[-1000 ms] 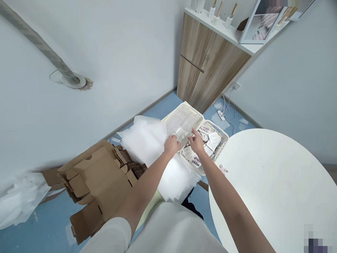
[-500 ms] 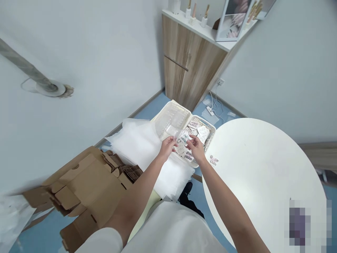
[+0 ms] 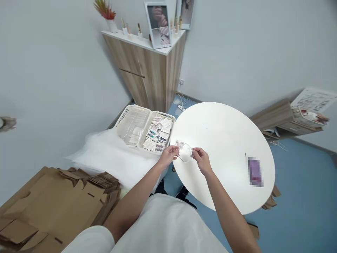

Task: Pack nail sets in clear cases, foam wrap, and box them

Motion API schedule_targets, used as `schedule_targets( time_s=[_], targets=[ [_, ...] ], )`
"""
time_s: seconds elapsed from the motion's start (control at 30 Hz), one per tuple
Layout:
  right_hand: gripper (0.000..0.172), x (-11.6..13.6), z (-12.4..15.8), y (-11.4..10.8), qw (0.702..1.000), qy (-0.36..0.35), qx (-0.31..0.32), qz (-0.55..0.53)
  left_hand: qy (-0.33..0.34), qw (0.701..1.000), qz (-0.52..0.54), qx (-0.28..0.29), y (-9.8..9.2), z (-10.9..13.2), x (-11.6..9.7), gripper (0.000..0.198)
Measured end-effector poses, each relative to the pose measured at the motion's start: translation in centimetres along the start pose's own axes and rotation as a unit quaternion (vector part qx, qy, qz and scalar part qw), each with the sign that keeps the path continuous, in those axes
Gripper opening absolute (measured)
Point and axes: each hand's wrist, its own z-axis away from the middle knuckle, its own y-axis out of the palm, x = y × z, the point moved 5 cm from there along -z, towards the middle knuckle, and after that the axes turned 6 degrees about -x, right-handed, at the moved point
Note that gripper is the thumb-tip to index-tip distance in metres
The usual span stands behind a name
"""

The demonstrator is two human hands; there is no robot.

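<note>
A clear plastic case (image 3: 185, 154) is stretched between my two hands, over the near left edge of the round white table. My left hand (image 3: 169, 155) pinches its left side, and my right hand (image 3: 201, 160) grips its right side. Just behind the case lies a small card with pinkish pieces (image 3: 179, 142) on the table. To the left, a white basket (image 3: 170, 130) holds many small cards with coloured pieces (image 3: 158, 131). Beside it, another white basket (image 3: 123, 111) contains clear plastic cases (image 3: 135, 121).
The round white table (image 3: 223, 140) fills the right, with a blurred purple item (image 3: 255, 171) on it. White foam sheets (image 3: 113, 154) and flattened cardboard boxes (image 3: 52, 196) are stacked at left. A wooden cabinet (image 3: 147, 77) stands in the corner.
My view has turned to the right. Both hands have moved with the clear case from above the basket of cards to over the table's edge.
</note>
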Motion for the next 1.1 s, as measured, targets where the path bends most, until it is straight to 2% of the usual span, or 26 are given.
schedule_targets(
  time_s=[0.1, 0.27, 0.37, 0.5, 0.63, 0.77, 0.83, 0.9, 1.0, 1.03, 1.1],
  targets=[
    [0.030, -1.1, 1.6, -5.6, 0.999, 0.005, -0.035, -0.014, 0.005, 0.997, -0.059, 0.054, 4.8, 1.5, 1.4, 0.030],
    [0.031, -3.0, 4.3, -13.2, 0.994, 0.014, -0.092, -0.062, -0.021, 0.991, -0.085, 0.098, 11.7, 4.0, 4.5, 0.035],
    [0.030, -3.9, 5.8, -16.8, 0.993, 0.007, -0.099, -0.069, -0.045, 0.991, -0.062, 0.107, 14.9, 5.1, 6.3, 0.037],
    [0.033, -5.0, 7.8, -20.2, 0.995, 0.014, -0.087, -0.041, -0.075, 0.992, -0.026, 0.103, 17.7, 6.3, 8.3, 0.036],
    [0.047, -5.8, 9.4, -21.5, 0.997, 0.018, -0.063, -0.049, -0.097, 0.990, -0.006, 0.100, 19.2, 7.1, 9.5, 0.035],
    [0.033, -6.4, 9.9, -21.5, 0.998, 0.018, -0.054, -0.037, -0.085, 0.989, -0.038, 0.112, 19.8, 7.1, 9.9, 0.035],
    [0.027, -6.4, 9.8, -21.4, 0.997, 0.014, -0.070, -0.033, -0.050, 0.987, -0.081, 0.126, 19.8, 6.9, 9.6, 0.038],
    [0.026, -6.4, 9.7, -21.2, 0.996, 0.013, -0.086, -0.034, 0.011, 0.979, -0.145, 0.142, 19.6, 6.6, 8.8, 0.051],
    [0.026, -6.2, 9.6, -20.9, 0.995, 0.016, -0.095, -0.039, 0.105, 0.947, -0.246, 0.177, 19.4, 6.0, 7.3, 0.090],
    [0.026, -6.2, 9.7, -20.8, 0.994, 0.017, -0.096, -0.039, 0.128, 0.934, -0.271, 0.195, 19.4, 5.8, 6.9, 0.098],
    [0.027, -6.3, 9.7, -20.6, 0.994, 0.021, -0.099, -0.038, 0.158, 0.910, -0.304, 0.235, 19.7, 5.4, 6.3, 0.099]
  ],
)
